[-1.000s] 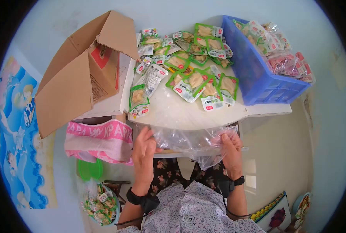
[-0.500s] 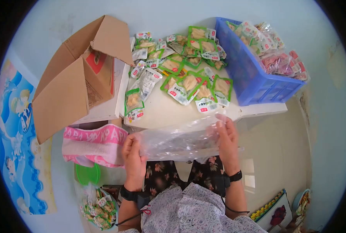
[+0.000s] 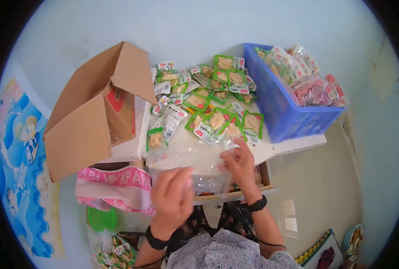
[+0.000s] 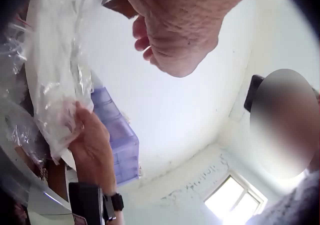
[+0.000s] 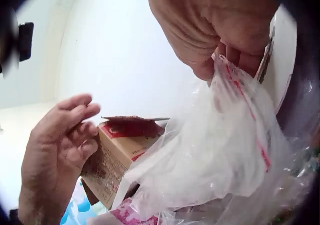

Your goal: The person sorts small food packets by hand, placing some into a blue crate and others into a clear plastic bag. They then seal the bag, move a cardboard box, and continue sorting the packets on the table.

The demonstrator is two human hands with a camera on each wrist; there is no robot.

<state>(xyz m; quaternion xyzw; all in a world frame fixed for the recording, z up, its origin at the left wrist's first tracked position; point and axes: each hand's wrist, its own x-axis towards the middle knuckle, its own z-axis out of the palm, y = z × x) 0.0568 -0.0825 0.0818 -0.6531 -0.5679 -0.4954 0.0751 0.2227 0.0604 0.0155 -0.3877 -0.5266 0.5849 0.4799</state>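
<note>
My right hand pinches the top of a clear plastic bag between thumb and fingers. A red line runs down the bag in the right wrist view. The bag hangs over the table's front edge and an open drawer. My left hand, blurred in the head view, is raised in front of the bag. Its fingers are loosely bent with nothing in them, and the right wrist view shows this left hand apart from the bag. Beyond the bag lie green-edged snack packets on the white table.
A cardboard box with raised flaps stands at the left, above a pink and white towel. At the right, a blue crate holds more packets. A bowl of packets sits low at the left.
My left hand has let go of the bag and moved up and right. The right hand has moved left with the bag still pinched, and more of the drawer shows.
</note>
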